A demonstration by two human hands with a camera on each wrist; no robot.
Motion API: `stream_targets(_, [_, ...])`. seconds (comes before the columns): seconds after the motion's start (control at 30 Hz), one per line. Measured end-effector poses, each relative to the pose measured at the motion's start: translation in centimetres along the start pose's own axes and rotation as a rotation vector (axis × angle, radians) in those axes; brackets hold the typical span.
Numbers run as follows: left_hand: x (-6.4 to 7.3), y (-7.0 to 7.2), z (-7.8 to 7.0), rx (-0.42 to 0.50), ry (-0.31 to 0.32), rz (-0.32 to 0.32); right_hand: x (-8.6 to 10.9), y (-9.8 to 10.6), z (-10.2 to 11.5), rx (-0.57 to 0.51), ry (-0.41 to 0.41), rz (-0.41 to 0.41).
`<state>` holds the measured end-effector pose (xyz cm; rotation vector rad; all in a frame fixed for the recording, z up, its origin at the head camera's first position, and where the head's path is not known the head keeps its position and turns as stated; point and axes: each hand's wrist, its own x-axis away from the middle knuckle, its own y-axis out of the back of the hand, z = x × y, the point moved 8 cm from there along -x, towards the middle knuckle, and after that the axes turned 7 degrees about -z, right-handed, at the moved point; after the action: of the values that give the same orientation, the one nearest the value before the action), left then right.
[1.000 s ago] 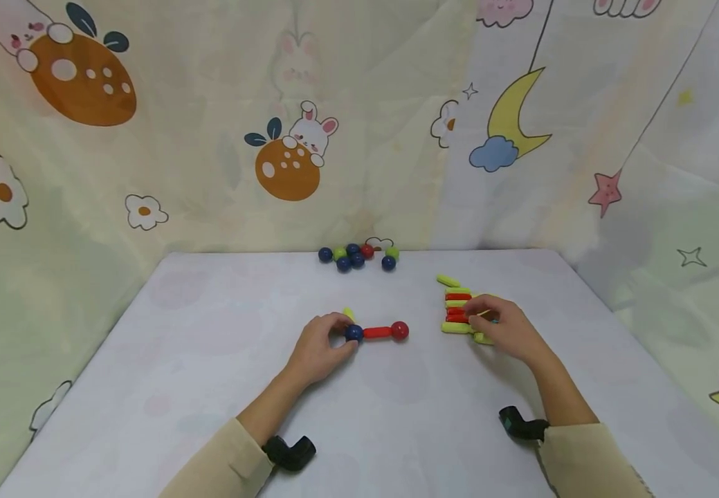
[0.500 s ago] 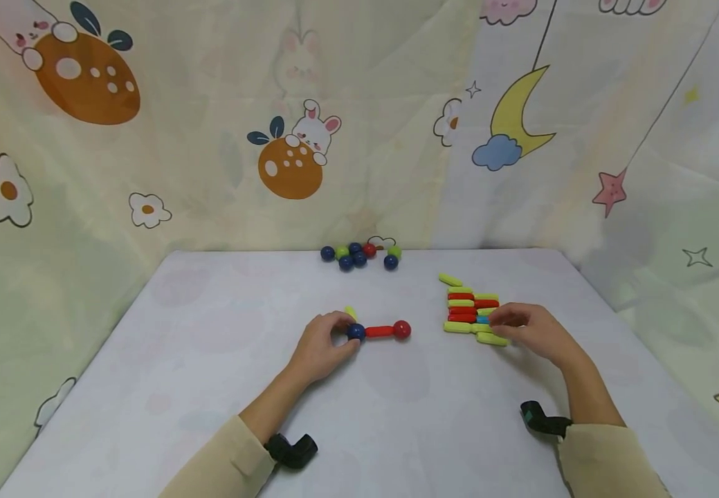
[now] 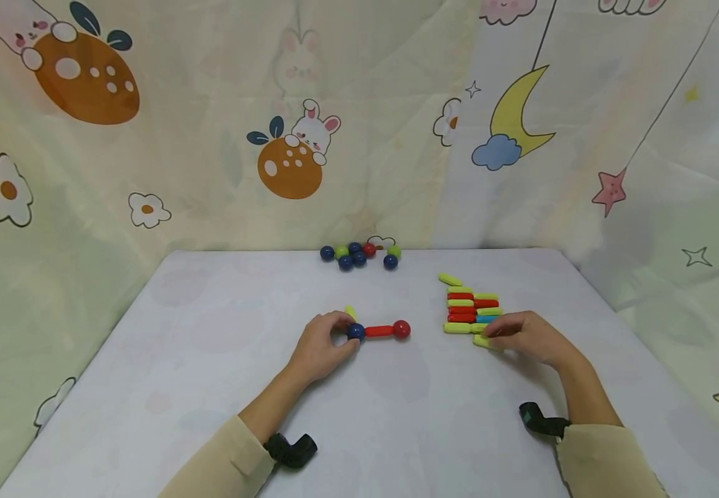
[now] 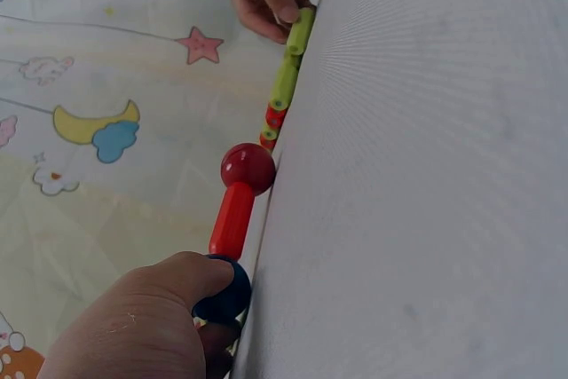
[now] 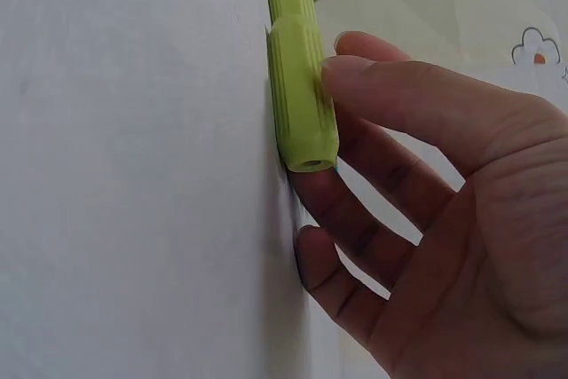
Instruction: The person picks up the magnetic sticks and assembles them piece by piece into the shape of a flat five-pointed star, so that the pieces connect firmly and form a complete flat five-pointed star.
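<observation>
In the head view my left hand (image 3: 323,349) pinches a blue ball (image 3: 356,332) between thumb and fingers. From this ball a red rod (image 3: 379,331) runs right to a red ball (image 3: 401,329). A yellow-green rod (image 3: 350,312) shows just behind the blue ball, partly hidden by the fingers. My right hand (image 3: 530,337) is at the near end of a group of rods. Its thumb and fingers pinch a loose yellow-green rod (image 5: 303,99), whose end hole faces the right wrist camera. Part of this rod is covered by the hand in the head view.
Red, yellow-green and blue rods (image 3: 461,310) lie side by side in rows beyond the right hand, with one yellow-green rod (image 3: 450,279) slanted at the far end. Several blue, green and red balls (image 3: 359,259) sit along the table's back edge, before a printed cloth.
My right hand has drawn back from over the rods and come down to the nearest yellow-green rod, which now lies slightly turned. My left hand keeps its hold on the blue ball.
</observation>
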<state>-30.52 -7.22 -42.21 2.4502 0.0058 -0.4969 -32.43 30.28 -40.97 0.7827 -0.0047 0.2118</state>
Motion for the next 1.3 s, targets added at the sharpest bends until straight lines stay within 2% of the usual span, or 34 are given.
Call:
stream_targets(0.23, [0.0,0.0,0.1,0.003,0.004,0.003,-0.1,-0.7,0.4,0.024,0.026,0.028])
stream_targets(0.87, [0.2,-0.3,0.4,-0.009,0.023,0.015,0.5,-1.2,0.9,0.025,0.022,0.062])
stream_targets(1.13, [0.1,-0.5,0.1,-0.003,0.010,0.022,0.8,-0.7,1.4,0.016,0.062,0.023])
stream_targets(1.3, [0.2,0.0,-0.2,0.002,0.010,0.006,0.4,-0.3,2.0,-0.058,0.095,-0.031])
